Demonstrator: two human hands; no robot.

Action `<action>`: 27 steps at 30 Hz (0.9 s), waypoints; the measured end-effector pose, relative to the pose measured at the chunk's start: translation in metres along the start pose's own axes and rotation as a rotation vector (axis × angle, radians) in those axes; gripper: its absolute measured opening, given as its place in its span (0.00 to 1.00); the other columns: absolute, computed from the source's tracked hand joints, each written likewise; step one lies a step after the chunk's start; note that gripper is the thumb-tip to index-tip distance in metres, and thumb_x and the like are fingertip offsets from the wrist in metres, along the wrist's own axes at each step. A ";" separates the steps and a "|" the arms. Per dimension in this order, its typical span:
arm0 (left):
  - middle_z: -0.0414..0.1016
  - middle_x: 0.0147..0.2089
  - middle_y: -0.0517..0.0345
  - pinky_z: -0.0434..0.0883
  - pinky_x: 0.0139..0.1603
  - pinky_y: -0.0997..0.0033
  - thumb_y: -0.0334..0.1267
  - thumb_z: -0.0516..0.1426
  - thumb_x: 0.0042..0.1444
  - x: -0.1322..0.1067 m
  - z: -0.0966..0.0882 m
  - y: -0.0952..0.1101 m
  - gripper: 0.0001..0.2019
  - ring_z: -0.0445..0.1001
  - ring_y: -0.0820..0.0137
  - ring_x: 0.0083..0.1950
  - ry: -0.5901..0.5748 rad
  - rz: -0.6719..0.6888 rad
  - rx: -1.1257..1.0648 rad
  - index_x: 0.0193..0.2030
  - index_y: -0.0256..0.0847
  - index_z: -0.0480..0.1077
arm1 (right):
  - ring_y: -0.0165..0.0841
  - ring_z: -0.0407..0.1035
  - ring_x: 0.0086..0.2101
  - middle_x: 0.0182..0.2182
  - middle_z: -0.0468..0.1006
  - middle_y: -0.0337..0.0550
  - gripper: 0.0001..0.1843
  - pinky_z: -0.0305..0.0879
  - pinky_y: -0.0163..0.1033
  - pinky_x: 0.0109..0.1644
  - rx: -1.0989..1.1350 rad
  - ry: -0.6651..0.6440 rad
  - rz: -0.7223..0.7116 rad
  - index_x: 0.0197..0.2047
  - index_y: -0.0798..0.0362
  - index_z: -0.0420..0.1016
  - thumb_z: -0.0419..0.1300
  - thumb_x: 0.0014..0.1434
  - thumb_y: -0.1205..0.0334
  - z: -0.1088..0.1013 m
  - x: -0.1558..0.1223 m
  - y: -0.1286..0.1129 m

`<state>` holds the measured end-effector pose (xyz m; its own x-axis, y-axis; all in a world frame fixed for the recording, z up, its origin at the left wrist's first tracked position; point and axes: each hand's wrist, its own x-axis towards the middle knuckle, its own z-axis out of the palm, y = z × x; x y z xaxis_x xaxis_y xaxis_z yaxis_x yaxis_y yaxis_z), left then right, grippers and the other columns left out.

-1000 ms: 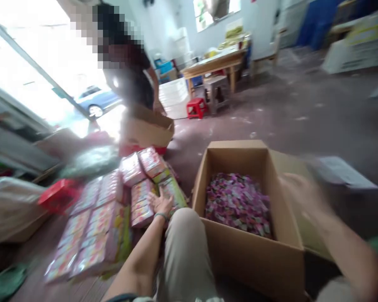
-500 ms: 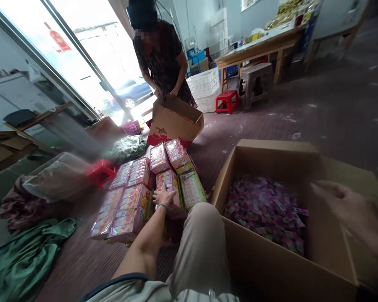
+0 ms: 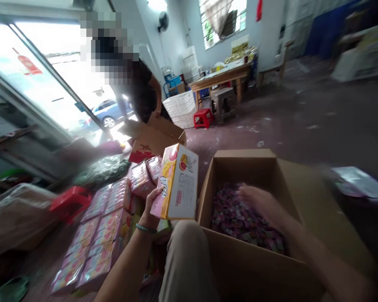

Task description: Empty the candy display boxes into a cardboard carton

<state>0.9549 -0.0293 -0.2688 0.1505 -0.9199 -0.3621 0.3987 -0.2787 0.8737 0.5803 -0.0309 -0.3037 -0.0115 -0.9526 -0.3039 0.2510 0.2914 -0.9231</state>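
Observation:
My left hand (image 3: 151, 206) grips one end of a small candy box (image 3: 184, 184) and holds it tilted above my knee. Pictures of fruit and a yellow and pink edge are printed on the box, and its pale printed face shows. Over a large open carton (image 3: 242, 153) is my right hand (image 3: 258, 203), its fingers smeared by motion. Many small purple wrapped packets (image 3: 239, 218) lie inside this carton, below the hand. To the left, beside my left forearm, several film-wrapped pink boxes (image 3: 96, 251) stand in rows on the floor.
A person (image 3: 145, 92) bends over another brown carton (image 3: 157, 134) at the far side. A red stool (image 3: 71, 203) and clear plastic sheeting (image 3: 19, 214) lie at left. A wooden table (image 3: 222, 77), another red stool (image 3: 203, 118) and white crates (image 3: 181, 109) stand at the back.
My left hand has lifted a box from the stacked group and raised it. My right hand has moved left, from the carton's right side to over the packets. The view has swung right.

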 end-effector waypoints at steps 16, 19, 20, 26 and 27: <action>0.86 0.35 0.50 0.80 0.42 0.62 0.45 0.64 0.50 0.034 0.192 -0.105 0.17 0.83 0.59 0.35 -0.570 -0.420 -0.152 0.43 0.35 0.79 | 0.48 0.80 0.44 0.40 0.85 0.54 0.29 0.76 0.50 0.52 0.431 -0.211 -0.065 0.41 0.56 0.80 0.79 0.43 0.46 -0.038 0.010 -0.021; 0.85 0.33 0.51 0.81 0.42 0.62 0.45 0.63 0.53 0.041 0.191 -0.102 0.18 0.84 0.58 0.34 -0.568 -0.452 -0.110 0.45 0.34 0.79 | 0.44 0.80 0.37 0.37 0.85 0.53 0.30 0.78 0.47 0.43 0.330 0.029 -0.067 0.38 0.55 0.77 0.81 0.38 0.47 -0.046 0.024 -0.013; 0.85 0.33 0.49 0.81 0.45 0.60 0.45 0.63 0.54 0.043 0.190 -0.101 0.20 0.84 0.57 0.36 -0.577 -0.476 -0.073 0.49 0.33 0.78 | 0.44 0.79 0.36 0.37 0.85 0.51 0.30 0.78 0.46 0.40 0.249 0.164 -0.078 0.38 0.54 0.76 0.82 0.36 0.49 -0.049 0.027 -0.010; 0.85 0.39 0.42 0.81 0.51 0.57 0.42 0.61 0.60 0.046 0.197 -0.093 0.26 0.85 0.52 0.44 -0.493 -0.511 0.092 0.62 0.27 0.72 | 0.44 0.79 0.40 0.38 0.85 0.45 0.29 0.75 0.42 0.38 0.063 0.479 -0.123 0.38 0.49 0.75 0.81 0.36 0.50 -0.056 0.034 0.005; 0.85 0.41 0.41 0.81 0.52 0.56 0.47 0.61 0.62 0.044 0.198 -0.093 0.28 0.85 0.52 0.46 -0.517 -0.503 0.067 0.62 0.29 0.72 | 0.44 0.79 0.39 0.38 0.85 0.45 0.29 0.75 0.42 0.38 0.120 0.434 -0.119 0.37 0.49 0.74 0.80 0.37 0.47 -0.053 0.033 0.005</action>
<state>0.7450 -0.0986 -0.3014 -0.4900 -0.6841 -0.5402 0.2486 -0.7037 0.6656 0.5303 -0.0563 -0.3307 -0.4449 -0.8467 -0.2919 0.3336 0.1457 -0.9314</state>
